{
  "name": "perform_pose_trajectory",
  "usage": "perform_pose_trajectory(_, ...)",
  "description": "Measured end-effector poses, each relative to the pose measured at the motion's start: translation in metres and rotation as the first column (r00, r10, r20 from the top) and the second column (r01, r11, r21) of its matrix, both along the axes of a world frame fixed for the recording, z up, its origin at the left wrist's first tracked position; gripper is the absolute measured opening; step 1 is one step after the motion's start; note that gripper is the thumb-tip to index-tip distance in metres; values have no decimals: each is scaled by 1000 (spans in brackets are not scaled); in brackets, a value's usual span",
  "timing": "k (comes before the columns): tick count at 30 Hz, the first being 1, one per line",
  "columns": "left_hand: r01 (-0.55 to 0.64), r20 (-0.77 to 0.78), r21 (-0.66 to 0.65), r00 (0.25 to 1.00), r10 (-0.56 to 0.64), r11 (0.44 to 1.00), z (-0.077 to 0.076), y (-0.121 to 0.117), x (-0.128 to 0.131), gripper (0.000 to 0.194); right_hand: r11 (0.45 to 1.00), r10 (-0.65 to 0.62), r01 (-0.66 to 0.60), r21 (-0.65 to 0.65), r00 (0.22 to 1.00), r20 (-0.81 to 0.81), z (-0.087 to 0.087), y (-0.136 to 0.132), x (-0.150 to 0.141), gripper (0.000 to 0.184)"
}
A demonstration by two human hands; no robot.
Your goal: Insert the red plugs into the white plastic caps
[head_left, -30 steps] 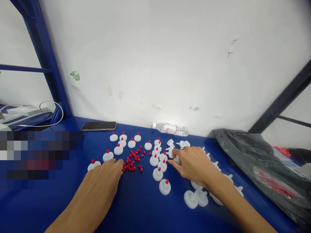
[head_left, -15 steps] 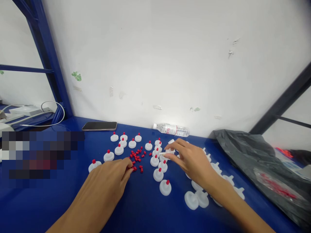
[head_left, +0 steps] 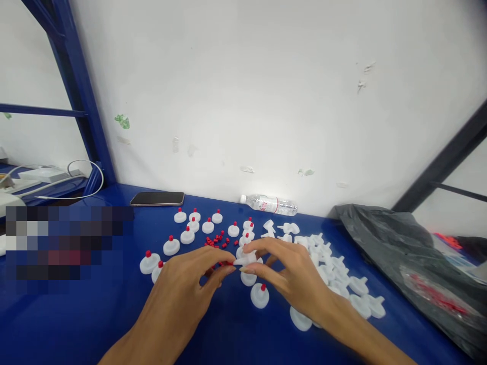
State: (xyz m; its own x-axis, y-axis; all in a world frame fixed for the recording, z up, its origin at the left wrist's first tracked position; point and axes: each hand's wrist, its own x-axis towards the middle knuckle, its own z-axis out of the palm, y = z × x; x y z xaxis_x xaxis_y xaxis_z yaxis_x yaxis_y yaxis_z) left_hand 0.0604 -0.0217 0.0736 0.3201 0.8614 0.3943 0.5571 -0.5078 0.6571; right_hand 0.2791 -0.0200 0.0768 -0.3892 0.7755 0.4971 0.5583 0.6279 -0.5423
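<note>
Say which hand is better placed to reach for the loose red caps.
Probably the left hand: it is nearer the loose red caps, while the right hand holds a white nozzle piece.

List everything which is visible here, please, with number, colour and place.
Red-tipped white pieces: many, left and centre
Plain white pieces: many, mostly right
Small caps: many, red, loose at centre
Phone: one, dark, back left
Bottle: one, clear, lying by the wall
Plastic bag: one, dark grey, right
Clear packet: one, red inside, on bag
Table: one, blue, beneath
Wall: one, white, behind
Frame posts: several, blue or dark, both sides
Cables: some, white, far left
Right hand: one, bare, centre, holding one white piece
Left hand: one, bare, at that piece's tip
</note>
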Motion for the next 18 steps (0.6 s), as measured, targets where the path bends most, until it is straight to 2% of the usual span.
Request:
perform_pose_trajectory(5,-14,-5,81,1000,15,997,-5,-2,1,20,1000,26,-25,17,999,-48,-2,-2,-3,20)
perform_pose_trajectory(7,-13,20,76,1000,12,997,-4,-3,2,20,999,29,-27,23,997,-68,-4,-1,-4,17)
perform_pose_trajectory(11,38,121,-86,992,-27,996,3,-6,1,21,997,76,-74,34,994,-77,-5,0,-5,21)
perform_pose_trajectory(15,56,180,-282,984,-4,958,13,-7,0,23,983,169,-164,86,984,-52,-6,-1,-5,30)
perform_pose_trajectory(18,57,215,-365,976,25,929,15,-6,-1,21,974,180,-175,146,984,-17,-7,-3,-4,39)
